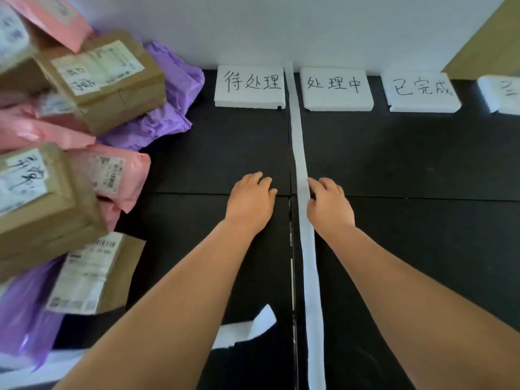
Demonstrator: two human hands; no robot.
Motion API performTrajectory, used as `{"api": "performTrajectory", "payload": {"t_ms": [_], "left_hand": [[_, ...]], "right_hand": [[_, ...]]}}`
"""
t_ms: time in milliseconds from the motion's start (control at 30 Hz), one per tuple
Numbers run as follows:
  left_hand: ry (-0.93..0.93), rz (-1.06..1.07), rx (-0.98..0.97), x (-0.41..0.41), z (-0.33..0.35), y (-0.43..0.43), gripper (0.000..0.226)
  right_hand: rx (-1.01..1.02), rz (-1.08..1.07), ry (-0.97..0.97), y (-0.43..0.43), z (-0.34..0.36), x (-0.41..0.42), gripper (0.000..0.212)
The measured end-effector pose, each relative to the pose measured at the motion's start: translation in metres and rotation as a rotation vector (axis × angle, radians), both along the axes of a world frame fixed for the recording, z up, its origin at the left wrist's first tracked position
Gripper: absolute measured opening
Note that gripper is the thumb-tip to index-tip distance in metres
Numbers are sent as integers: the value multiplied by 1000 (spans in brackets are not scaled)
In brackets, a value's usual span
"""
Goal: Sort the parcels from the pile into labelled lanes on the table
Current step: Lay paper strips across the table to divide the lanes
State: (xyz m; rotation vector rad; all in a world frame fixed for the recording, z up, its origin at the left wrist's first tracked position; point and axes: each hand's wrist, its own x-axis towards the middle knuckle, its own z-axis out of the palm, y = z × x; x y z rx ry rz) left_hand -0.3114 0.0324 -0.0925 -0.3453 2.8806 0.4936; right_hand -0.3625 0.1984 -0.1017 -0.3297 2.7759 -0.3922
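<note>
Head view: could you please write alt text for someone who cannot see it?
The left hand and right hand rest on a black table, the right touching a white strip dividing lanes under handwritten foam signs; parcels are piled left.

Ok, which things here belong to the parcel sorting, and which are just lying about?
Belongs to the job: cardboard boxes, pink mailer bags, purple mailer bags, foam lane signs, white divider strip, left hand and right hand either side of it.

Lying about: loose curled paper strip near the front, wooden panel top right.
</note>
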Motion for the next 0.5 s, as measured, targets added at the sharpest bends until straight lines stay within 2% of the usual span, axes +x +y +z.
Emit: {"api": "performTrajectory", "payload": {"t_ms": [100, 233, 500], "left_hand": [[44, 56, 56, 38, 10, 1, 44], [109, 156, 83, 101, 23, -4, 40], [103, 412, 31, 224, 46, -6, 42]], "right_hand": [[-48, -62, 40, -1, 11, 32, 52], [-115, 16, 56, -7, 21, 77, 44], [-193, 182, 37, -32, 38, 142, 35]]}}
